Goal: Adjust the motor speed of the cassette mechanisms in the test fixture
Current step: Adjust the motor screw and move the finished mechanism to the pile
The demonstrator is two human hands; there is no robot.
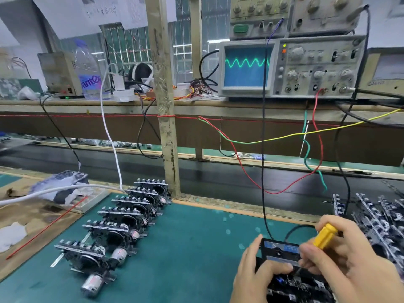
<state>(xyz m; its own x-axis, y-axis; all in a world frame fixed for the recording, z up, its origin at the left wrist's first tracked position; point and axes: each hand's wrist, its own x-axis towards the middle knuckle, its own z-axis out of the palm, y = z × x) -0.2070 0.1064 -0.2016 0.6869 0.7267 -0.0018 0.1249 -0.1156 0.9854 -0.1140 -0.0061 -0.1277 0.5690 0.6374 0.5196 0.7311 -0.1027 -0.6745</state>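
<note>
A black cassette mechanism [299, 285] sits in the black test fixture [279, 251] at the lower right of the green mat. My left hand [255, 272] presses on the mechanism's left side, thumb across its top. My right hand [349, 263] grips a yellow-handled screwdriver [324, 236], whose tip points down into the mechanism; the tip itself is hidden by my fingers. On the shelf above, the oscilloscope [284, 66] shows a green sine wave on its blue screen [247, 63].
A diagonal row of several cassette mechanisms [122, 219] with silver motors stands on the green mat [185, 248]. A heap of mechanisms [380, 217] lies at the right. Red, green, yellow and black wires [264, 149] hang down from the shelf. A wooden post [166, 127] rises mid-bench.
</note>
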